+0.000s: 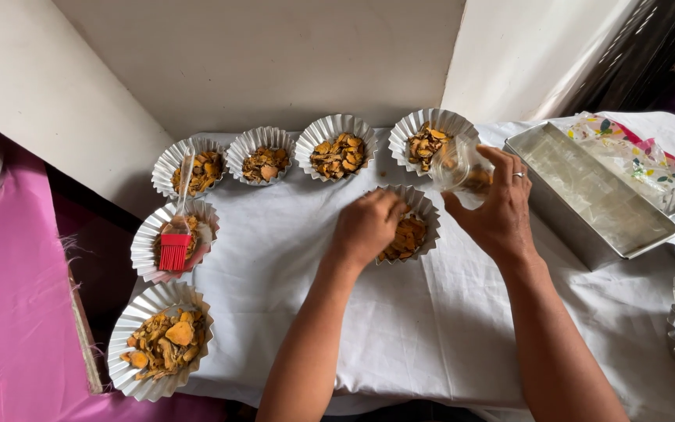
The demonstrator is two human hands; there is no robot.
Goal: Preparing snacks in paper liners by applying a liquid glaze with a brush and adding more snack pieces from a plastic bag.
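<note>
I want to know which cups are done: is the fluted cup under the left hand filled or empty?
Filled: orange-brown dried slices show in the fluted cup beside the left hand, which rests in it.

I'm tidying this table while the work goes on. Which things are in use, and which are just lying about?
In use: left hand in the centre fluted cup; right hand holding a clear cup.

Lying about: red brush, metal tray, patterned wrapper, pink cloth.

Soft, even daylight fills the scene, brightest on the white wall [525,47] toward one o'clock, with faint shadows under the fluted moulds [337,152], mild wide-angle stretching at the edges, and generally sharp focus.
</note>
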